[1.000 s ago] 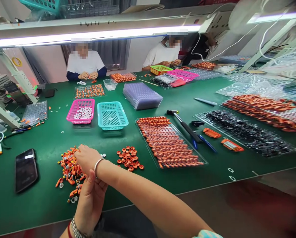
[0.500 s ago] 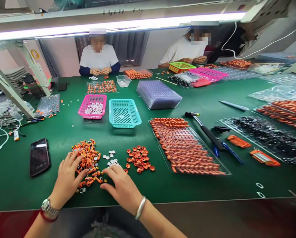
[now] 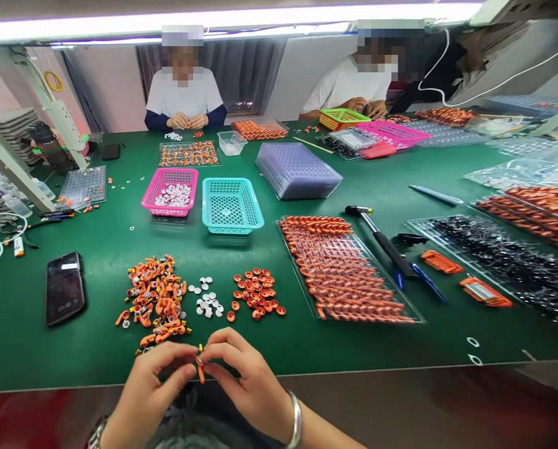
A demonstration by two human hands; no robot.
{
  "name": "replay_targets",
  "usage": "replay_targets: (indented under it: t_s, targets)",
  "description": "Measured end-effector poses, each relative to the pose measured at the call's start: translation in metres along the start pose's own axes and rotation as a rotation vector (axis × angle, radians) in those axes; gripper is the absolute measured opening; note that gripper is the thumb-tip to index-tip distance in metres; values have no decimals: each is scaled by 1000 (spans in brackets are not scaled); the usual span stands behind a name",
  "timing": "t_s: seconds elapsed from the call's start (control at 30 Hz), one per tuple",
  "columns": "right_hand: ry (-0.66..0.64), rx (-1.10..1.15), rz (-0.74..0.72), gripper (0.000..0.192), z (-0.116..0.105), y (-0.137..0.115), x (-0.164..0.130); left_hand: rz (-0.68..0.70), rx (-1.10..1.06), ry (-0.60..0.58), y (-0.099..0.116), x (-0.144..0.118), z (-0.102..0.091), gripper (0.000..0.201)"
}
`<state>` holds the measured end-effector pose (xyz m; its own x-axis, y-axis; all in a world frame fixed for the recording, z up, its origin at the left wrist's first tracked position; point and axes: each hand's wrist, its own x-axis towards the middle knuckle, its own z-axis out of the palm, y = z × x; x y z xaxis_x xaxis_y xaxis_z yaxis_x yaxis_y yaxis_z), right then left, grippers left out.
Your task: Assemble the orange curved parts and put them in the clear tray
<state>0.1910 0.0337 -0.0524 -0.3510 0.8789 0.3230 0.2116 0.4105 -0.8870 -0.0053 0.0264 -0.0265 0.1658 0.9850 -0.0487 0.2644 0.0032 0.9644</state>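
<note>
Close to the table's front edge, my left hand (image 3: 159,383) and my right hand (image 3: 245,377) meet with their fingertips around one orange earbud shell (image 3: 201,368) with a yellow end. Both hands are closed in a pinch on it. Just beyond them lies a loose pile of similar orange earbud shells (image 3: 159,296). To its right are small white round pieces (image 3: 207,304), then a group of orange round caps (image 3: 259,292). Fingers partly cover the held shell, so its details are hard to make out.
A pink basket (image 3: 146,202) with white pieces and a turquoise basket (image 3: 232,229) stand farther back. A phone (image 3: 65,290) lies left. Right are a tray of orange parts (image 3: 348,274), a hammer (image 3: 386,246) and a tray of black parts (image 3: 503,262). Two people sit opposite.
Both hands have left the pile and come together nearer the table edge, now pinching an orange earbud shell between them. The view has shifted slightly.
</note>
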Motion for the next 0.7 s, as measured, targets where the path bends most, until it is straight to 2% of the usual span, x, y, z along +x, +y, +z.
replay_targets:
  t_s: [0.07, 0.17, 0.3, 0.37, 0.5, 0.6, 0.7]
  targets:
    - [22, 103, 49, 19, 3, -8, -7, -77, -133, -19, 2, -9, 13, 18]
    - [55, 209, 111, 15, 12, -17, -17, -158, -284, 76, 4, -20, 24, 12]
    - [132, 207, 129, 13, 24, -24, -24, -117, -179, 133, 1, -28, 20, 14]
    - [122, 155, 135, 13, 27, -24, -23, -28, -37, 146, -4, -29, 13, 18]
    - [32, 94, 181, 13, 25, -19, -12, 278, 278, 183, -22, -27, -2, 28]
    - [3, 2, 145, 13, 23, -17, -5, 441, 412, 148, -35, -25, -8, 39]
    - [8, -101, 85, 18, 23, -17, -2, 543, 508, 138, -39, -22, -8, 43]
